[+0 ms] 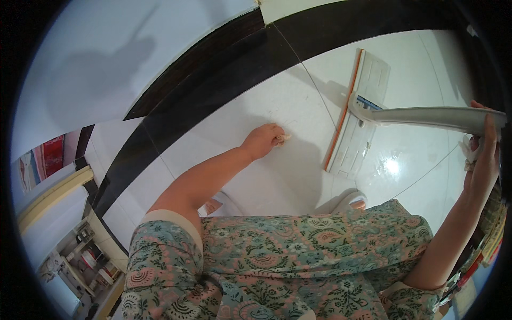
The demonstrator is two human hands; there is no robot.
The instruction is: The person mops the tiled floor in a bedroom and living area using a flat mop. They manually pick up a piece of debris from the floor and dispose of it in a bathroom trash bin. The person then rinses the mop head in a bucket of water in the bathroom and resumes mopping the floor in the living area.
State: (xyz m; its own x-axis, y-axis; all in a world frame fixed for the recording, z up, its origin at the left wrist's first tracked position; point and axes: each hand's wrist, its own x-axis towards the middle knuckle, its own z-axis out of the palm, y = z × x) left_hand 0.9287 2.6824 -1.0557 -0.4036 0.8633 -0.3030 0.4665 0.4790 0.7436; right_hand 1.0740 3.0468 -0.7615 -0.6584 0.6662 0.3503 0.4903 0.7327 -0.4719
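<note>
Two hands busy: my left hand (262, 140) pinches a small pale scrap (284, 138) against the glossy white floor tile (288, 106); my right hand (482, 160) (fingers curled) grips the flat white mop's grey handle (437, 117).

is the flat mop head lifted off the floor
No, the white mop head with its orange edge lies flat on the glossy white floor tiles, while the right hand grips its handle.
</note>
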